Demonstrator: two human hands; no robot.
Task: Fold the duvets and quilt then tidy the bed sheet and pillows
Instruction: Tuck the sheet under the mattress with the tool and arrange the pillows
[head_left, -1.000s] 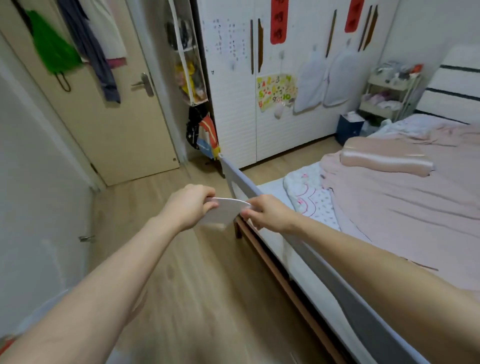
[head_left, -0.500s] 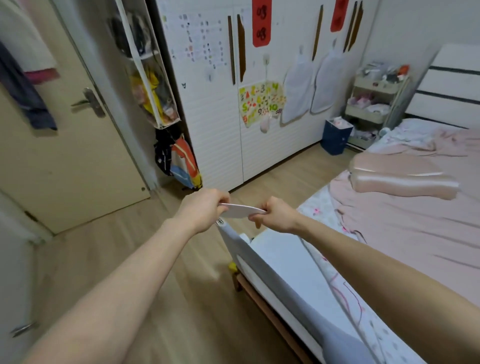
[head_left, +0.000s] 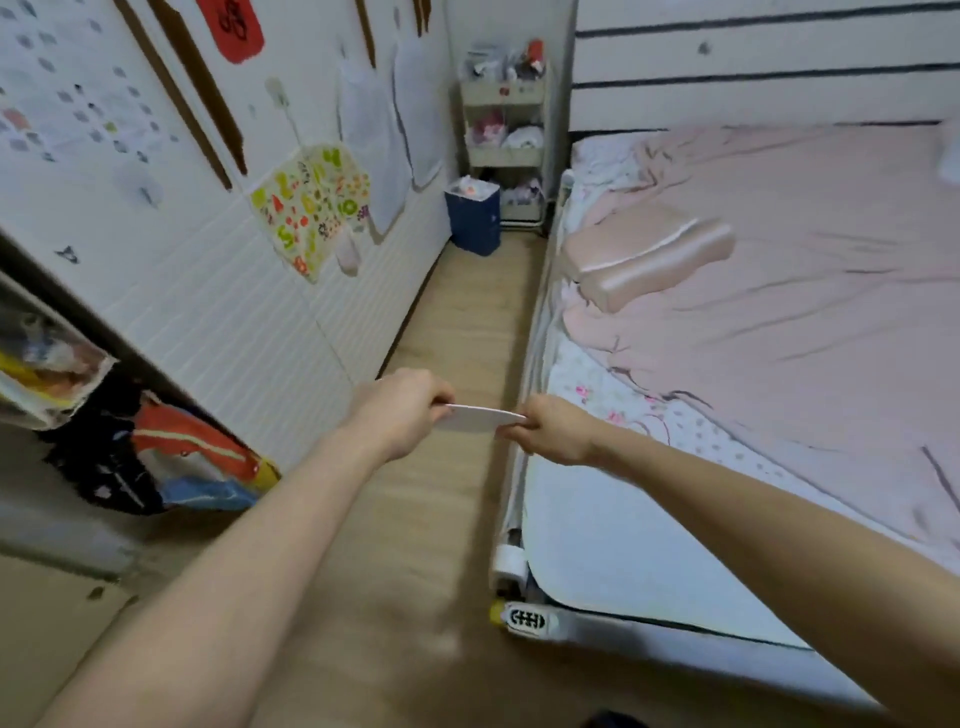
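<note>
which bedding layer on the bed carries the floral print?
The white sheet along the bed's left edge: it has small pink flowers. The pink sheet covering most of the mattress is plain, as is the pink pillow.

Left hand (head_left: 402, 413) and right hand (head_left: 553, 434) pinch a flat white card (head_left: 480, 418) beside the pink-sheeted bed (head_left: 779, 322).

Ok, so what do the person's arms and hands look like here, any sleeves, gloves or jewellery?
Both forearms are bare up to the frame edge, with no sleeve in view. The left hand and right hand wear no gloves, and no watch, ring or bracelet is visible on either.
</note>
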